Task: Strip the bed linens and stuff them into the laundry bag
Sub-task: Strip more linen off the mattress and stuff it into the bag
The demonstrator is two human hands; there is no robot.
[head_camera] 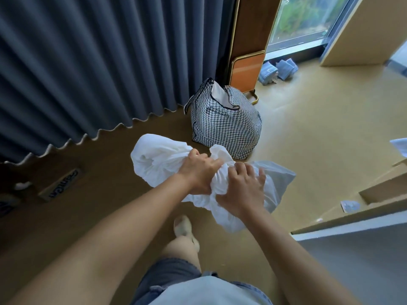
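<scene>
Left hand (198, 172) and right hand (242, 190) grip bunched white linens (158, 159) above tan floor (319, 139), near checked laundry bag (226, 128).

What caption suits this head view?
Left hand and right hand grip bunched white linen near the open checked laundry bag.

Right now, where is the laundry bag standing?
In the head view, the laundry bag stands on the floor at centre, beside the curtain, just beyond the linens.
</scene>
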